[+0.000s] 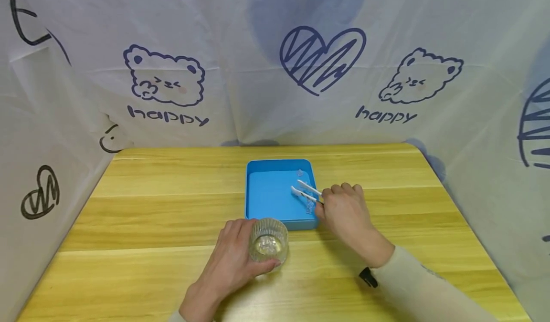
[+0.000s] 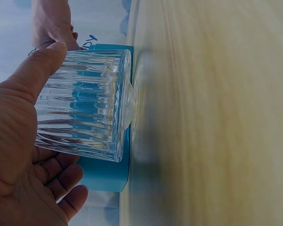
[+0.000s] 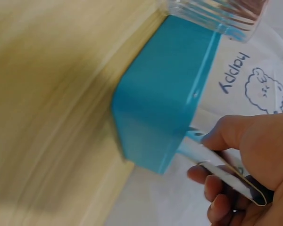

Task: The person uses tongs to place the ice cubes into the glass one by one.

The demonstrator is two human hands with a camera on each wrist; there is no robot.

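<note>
A clear ribbed glass (image 1: 269, 254) is in my left hand (image 1: 229, 257), which grips its side with the thumb across the near wall. In the left wrist view the glass (image 2: 82, 106) stands upright at the tabletop; whether its base touches is hard to tell. Glints hide whether anything lies inside it. My right hand (image 1: 345, 214) holds tweezer-like tongs (image 1: 308, 198) with white tips, pointing into a shallow blue tray (image 1: 266, 195). The tips are apart, with nothing plainly between them. Small clear pieces (image 1: 310, 207) lie along the tray's right side.
The wooden table (image 1: 154, 226) spreads out on both sides of the tray. White cloth (image 1: 240, 83) with bear and heart drawings hangs behind and at the sides. A black object (image 1: 368, 277) shows beside the right sleeve (image 1: 412, 279).
</note>
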